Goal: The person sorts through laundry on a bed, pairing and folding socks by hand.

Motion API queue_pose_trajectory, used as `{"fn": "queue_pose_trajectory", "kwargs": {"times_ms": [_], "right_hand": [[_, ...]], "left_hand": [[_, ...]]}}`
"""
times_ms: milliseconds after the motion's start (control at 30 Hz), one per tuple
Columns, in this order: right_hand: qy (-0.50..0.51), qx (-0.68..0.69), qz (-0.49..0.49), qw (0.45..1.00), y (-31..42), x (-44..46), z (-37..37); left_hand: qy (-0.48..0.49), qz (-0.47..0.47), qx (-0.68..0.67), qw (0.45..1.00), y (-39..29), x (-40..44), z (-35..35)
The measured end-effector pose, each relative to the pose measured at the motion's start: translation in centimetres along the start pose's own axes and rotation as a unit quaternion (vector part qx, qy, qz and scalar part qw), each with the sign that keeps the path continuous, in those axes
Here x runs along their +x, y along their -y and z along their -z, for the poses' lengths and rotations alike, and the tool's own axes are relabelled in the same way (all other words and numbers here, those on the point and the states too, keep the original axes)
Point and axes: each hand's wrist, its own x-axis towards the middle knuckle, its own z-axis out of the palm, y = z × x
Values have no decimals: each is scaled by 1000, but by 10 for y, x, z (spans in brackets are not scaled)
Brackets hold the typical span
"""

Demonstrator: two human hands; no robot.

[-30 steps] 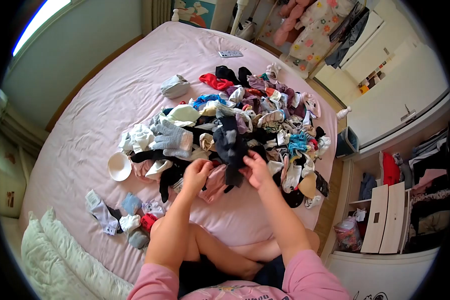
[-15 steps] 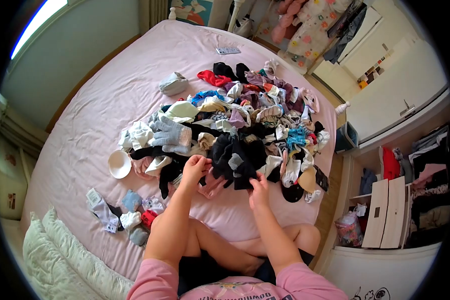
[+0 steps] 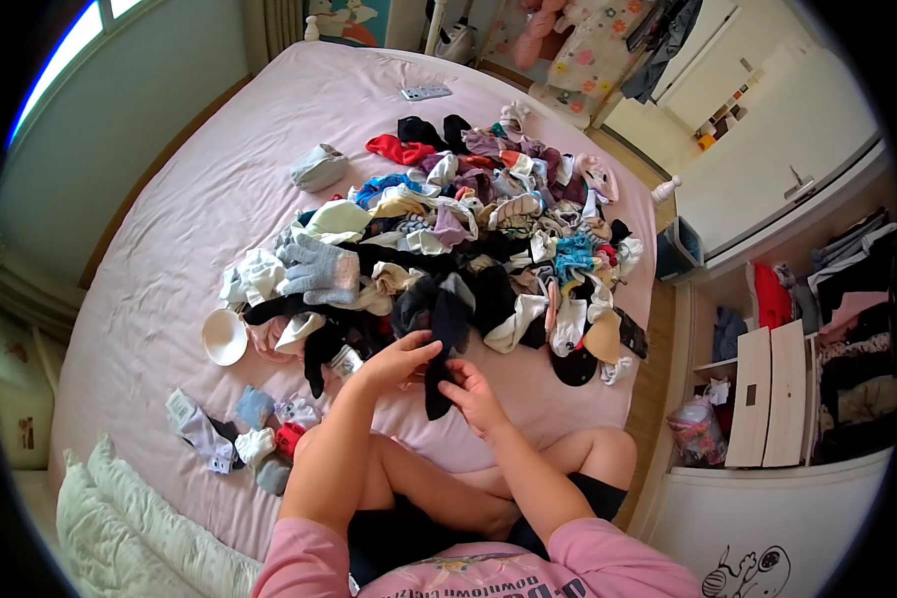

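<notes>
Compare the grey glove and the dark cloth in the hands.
The grey glove is light with a paler cuff; the dark cloth is near-black.
The glove lies spread, fingers showing; the cloth runs long and narrow.
The glove rests on the pile, untouched; the right hand grips the cloth, the left hand against it.
Both are soft fabric.

The dark sock is soft, matt cloth, and the grey glove has a fuzzy knit surface. Thin, matt cloth, finely wrinkled, makes up the bed sheet. The pillow is puckered, quilted cloth. The phone looks smooth and glossy, the drawer fronts matt wood, the door handle shiny metal.
</notes>
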Motion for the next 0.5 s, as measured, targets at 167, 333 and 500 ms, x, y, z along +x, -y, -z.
{"fn": "queue_pose_trajectory", "kwargs": {"times_ms": [167,333,500], "right_hand": [[25,-124,22,992,-7,7,0],[25,-149,94,984,2,19,7],[-6,-72,65,995,20,28,-1]], "left_hand": [[-41,-213,-109,970,-1,1,-2],[-136,-406,-226,875,-17,-1,9],[-92,-311,-161,932,-21,-13,10]]}}
